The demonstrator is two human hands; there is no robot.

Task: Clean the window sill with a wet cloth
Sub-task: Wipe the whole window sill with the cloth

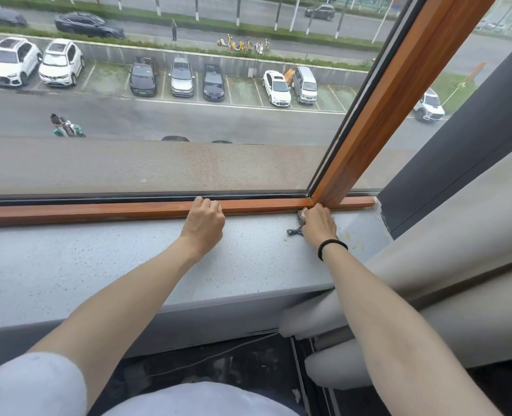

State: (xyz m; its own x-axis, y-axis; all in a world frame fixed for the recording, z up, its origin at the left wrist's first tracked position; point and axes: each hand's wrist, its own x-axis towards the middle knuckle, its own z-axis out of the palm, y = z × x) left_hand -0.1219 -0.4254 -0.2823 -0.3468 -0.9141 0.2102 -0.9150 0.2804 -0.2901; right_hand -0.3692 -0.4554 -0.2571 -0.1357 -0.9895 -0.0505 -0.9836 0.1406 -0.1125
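Nothing fancy here: over on the left, the grey speckled window sill [99, 265] is seen stretching wide, with the wooden rail [69, 212] of the frame set along its back edge. A bit further along, the left hand [205, 223] is hooked onto that rail, fingers curled over its top edge. It's probably parked there as a brace, so weight can be leaned forward without slipping. Next comes the cloth [294, 232], dark and patterned, wadded up on the sill right in the corner where the rail meets the upright post [398, 100]. Only a small tail is left poking out. The rest is covered by the right hand [319, 225], which is clamped tight around the wad and pushed into that corner, presumably because that's where grime gets trapped. A black band [332, 247] is worn on that wrist. Just right of it, some yellowish specks [350, 237] are spotted on the sill, so that patch likely isn't done yet. Furthest right, a pale curtain [458, 235] is bunched by the sill's end.
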